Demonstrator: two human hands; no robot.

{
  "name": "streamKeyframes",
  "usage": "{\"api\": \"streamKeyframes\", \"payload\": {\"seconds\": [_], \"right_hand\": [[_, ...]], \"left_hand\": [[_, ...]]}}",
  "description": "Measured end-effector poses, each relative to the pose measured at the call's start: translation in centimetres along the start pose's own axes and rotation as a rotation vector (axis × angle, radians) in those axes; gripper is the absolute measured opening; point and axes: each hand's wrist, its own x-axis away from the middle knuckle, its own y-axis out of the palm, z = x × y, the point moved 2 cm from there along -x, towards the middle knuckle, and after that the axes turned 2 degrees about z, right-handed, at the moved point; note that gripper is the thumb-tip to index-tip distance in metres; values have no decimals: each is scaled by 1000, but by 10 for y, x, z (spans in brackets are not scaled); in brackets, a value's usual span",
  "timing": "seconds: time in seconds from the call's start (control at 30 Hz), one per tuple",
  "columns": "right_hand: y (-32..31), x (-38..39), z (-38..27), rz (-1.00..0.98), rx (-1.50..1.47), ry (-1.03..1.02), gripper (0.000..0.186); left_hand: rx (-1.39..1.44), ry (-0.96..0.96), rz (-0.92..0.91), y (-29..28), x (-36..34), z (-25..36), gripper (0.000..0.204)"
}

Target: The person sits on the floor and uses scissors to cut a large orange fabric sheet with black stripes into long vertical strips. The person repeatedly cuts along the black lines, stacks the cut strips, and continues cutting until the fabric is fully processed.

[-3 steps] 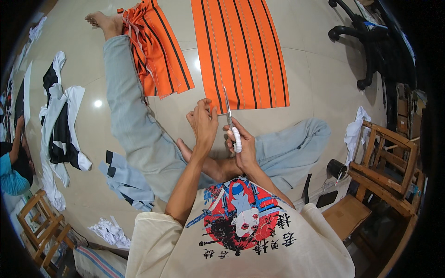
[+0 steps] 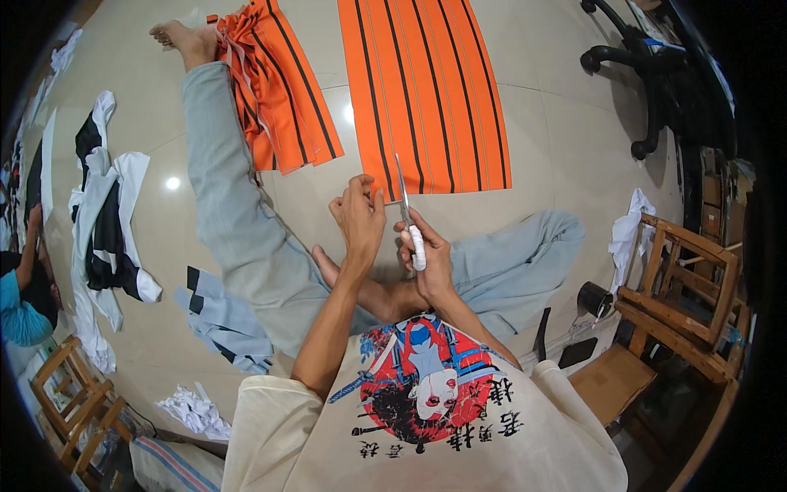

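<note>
On the tiled floor, at twelve o'clock from the hands, lies the flat orange cloth with black stripes (image 2: 426,90). The right hand (image 2: 428,258) has its fingers closed around white-handled scissors (image 2: 407,215), blades at the cloth's near edge. The left hand (image 2: 359,220) pinches that edge. The cutting seems just begun; almost the whole length remains.

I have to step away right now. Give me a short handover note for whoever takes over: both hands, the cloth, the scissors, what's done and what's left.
Right hand: shut on the white-handled scissors, blades pointing at the near edge of the flat orange striped cloth.
Left hand: pinching that cloth's near edge, beside the blades.
Folded orange striped piece lies left, along the outstretched leg.
Done: flat cloth spread on the floor; no cut visible.
Left: judging by the pose, probably cutting from the near edge.
</note>
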Motion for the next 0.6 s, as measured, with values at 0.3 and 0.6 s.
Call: {"api": "streamKeyframes", "payload": {"seconds": [0.3, 0.6], "right_hand": [[2, -9, 0, -13, -4, -13, 55], [5, -15, -14, 4, -1, -1, 55]], "left_hand": [[-6, -4, -4, 1, -7, 1, 27], [-12, 32, 13, 2, -6, -1, 26]]}}
